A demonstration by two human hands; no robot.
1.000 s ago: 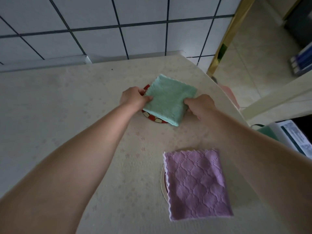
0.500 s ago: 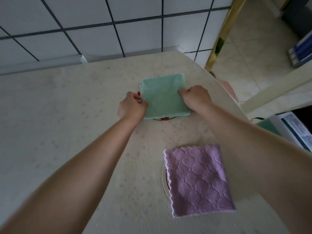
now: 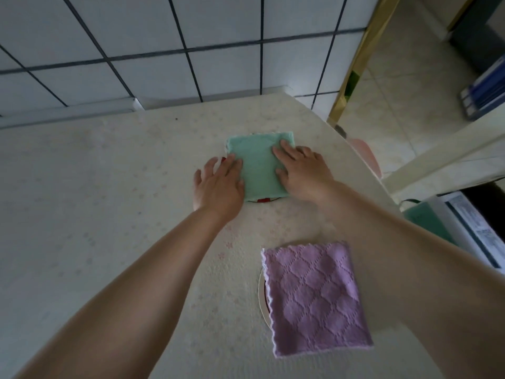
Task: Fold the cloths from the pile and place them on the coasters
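Your left hand (image 3: 218, 184) and right hand (image 3: 302, 170) lie flat, fingers straight, pressing opposite edges of the folded green cloth (image 3: 258, 165) on its red-patterned coaster (image 3: 263, 200). Two folded cloths show: the purple cloth (image 3: 314, 296) covers a white coaster (image 3: 263, 299) on the worktop (image 3: 95, 201).

Two bare forearms reach in from the near edge, with no sleeve showing on either as far up as can be seen. The left hand (image 3: 218, 184) and the right hand (image 3: 302, 170) are bare too: no gloves, rings, watch or wristband. Fingernails are short and unpainted where visible.
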